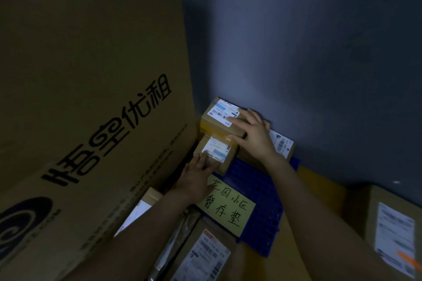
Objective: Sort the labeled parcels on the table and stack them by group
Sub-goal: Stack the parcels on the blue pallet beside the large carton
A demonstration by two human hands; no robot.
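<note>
Our left hand (196,175) lies flat on a small parcel (217,155) at the far left corner of the blue mat (258,189). Our right hand (251,134) rests, fingers spread, on the back parcel (217,114) just behind. A third parcel (283,143) sits by the far edge. We think more is left: a loose parcel (201,255) off the near edge waits.

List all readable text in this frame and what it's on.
"悟空优租": printed on the big carton.
"花园小区 暂存垫": handwritten on the yellow sign lying on the blue mat.
Too blurred to read: parcel labels, and the small print on the big carton.
</note>
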